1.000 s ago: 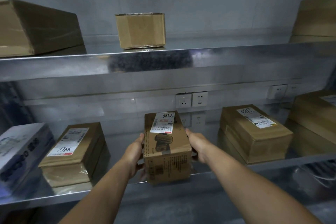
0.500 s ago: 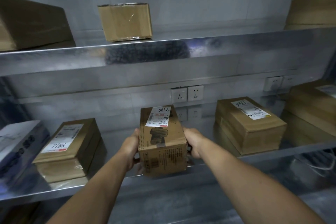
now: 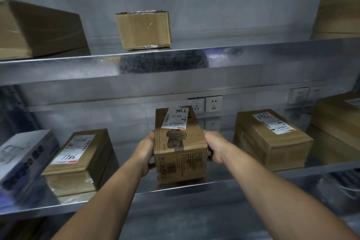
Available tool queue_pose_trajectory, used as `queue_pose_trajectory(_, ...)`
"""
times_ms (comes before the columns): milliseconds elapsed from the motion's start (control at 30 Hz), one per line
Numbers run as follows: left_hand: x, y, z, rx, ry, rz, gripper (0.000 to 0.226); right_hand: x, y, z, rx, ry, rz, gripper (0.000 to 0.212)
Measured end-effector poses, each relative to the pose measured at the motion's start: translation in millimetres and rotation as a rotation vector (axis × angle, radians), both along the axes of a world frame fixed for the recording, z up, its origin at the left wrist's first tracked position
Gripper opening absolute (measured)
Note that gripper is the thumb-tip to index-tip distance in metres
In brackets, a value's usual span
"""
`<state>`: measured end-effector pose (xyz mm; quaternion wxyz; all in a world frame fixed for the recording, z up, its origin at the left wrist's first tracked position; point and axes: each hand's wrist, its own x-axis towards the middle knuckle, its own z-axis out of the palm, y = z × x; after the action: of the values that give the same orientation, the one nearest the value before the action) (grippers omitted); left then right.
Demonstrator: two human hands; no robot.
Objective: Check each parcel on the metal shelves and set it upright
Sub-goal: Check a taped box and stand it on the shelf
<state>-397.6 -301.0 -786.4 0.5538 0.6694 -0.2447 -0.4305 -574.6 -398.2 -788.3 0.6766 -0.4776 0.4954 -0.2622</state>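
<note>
The brown parcel [image 3: 180, 146] sits at the front edge of the lower shelf [image 3: 263, 176], long side pointing back, its white label [image 3: 176, 118] facing up with the handwritten number upside down. The left hand [image 3: 145, 152] clasps its left side and the right hand [image 3: 215, 146] its right, fingers wrapped out of sight behind the cardboard. It seems to rest on the metal, though its base is too dim to be sure. A white box [image 3: 21, 160] at far left is cut off and blurred.
</note>
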Motion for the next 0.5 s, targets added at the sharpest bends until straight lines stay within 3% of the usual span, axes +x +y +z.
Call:
queue_pose_trajectory(300, 4, 9, -2, -0.042, 0.037, -0.032, 0.040, -4, 5, -2, 0.011, 0.040, -0.039, 0.026)
queue_pose_trajectory(500, 8, 16, 10, -0.110, 0.041, -0.043, 0.032, -10, 7, 1, -0.020, -0.030, -0.093, 0.020)
